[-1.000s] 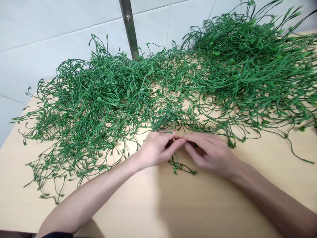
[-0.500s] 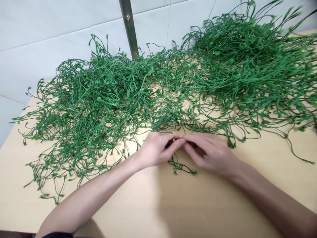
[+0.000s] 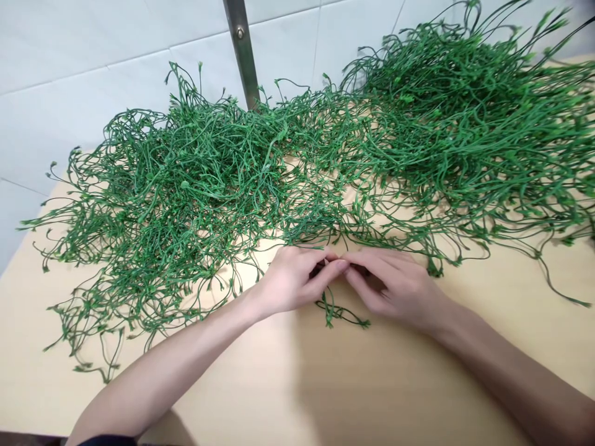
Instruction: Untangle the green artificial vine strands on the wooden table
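Note:
My left hand [image 3: 297, 277] and my right hand [image 3: 400, 284] meet at their fingertips over the table, just in front of a mass of green plastic plant stems [image 3: 195, 167]. Thumb and fingers of each are pinched together. Whatever lies between the fingertips is hidden or too small to make out. Below the left thumb, a few loose green stems [image 3: 341, 314] with small leafy tips show on the tabletop, partly covered by that hand. More thin stems lie right behind the knuckles of both hands.
A taller heap of green stems [image 3: 465, 111] rises at the back right. The pale wooden table [image 3: 260, 390] stands against a white tiled wall [image 3: 93, 37]. A metal upright with a bolt [image 3: 242, 49] comes down behind the stems.

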### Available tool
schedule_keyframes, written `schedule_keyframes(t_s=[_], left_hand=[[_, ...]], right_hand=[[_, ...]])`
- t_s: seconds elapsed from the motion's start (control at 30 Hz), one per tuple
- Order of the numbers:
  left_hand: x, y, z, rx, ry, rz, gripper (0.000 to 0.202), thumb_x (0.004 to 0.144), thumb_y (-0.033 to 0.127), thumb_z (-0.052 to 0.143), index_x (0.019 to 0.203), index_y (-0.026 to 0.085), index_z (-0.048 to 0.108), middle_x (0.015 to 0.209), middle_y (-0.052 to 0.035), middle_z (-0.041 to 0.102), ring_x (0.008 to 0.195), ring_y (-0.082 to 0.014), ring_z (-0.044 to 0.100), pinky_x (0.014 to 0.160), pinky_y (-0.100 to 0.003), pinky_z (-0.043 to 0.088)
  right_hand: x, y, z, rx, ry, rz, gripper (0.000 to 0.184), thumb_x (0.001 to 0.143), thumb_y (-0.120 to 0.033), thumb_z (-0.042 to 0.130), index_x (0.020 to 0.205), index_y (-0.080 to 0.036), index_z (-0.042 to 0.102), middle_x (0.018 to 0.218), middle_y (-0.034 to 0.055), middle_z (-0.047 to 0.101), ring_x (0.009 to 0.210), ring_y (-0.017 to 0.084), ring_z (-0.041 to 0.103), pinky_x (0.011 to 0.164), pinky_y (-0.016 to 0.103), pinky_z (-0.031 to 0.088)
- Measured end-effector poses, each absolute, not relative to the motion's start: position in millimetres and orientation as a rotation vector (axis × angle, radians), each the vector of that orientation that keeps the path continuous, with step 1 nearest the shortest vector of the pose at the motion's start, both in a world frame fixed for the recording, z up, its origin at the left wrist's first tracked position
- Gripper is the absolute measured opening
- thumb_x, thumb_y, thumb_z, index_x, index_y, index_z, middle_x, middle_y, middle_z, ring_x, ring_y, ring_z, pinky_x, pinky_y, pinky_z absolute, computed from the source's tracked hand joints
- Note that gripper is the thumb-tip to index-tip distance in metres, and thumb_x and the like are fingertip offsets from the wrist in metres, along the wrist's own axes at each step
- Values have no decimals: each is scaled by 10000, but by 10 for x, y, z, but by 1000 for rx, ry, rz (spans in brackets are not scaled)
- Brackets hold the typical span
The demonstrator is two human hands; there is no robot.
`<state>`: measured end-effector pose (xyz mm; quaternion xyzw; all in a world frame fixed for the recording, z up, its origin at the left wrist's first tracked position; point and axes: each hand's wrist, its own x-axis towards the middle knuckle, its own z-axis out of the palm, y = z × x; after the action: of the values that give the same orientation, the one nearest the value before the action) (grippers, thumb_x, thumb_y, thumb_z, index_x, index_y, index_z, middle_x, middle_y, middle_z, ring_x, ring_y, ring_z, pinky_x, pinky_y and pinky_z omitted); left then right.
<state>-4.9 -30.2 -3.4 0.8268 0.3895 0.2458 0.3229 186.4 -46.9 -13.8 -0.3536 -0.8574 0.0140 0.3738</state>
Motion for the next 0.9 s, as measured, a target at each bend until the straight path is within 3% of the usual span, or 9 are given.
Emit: schedule_keyframes(t_s=[0.9], left_hand=[[-48,-301,-28,2182,1035,622,324,968,354,459,845,155,684,576,29,554,495,-64,414,505,-187,327]], right_hand=[[1875,-469,-149,-904,-2196,22,186,862,-78,534,997,-164,627,805,48,740,664,158,702,698,278,609]])
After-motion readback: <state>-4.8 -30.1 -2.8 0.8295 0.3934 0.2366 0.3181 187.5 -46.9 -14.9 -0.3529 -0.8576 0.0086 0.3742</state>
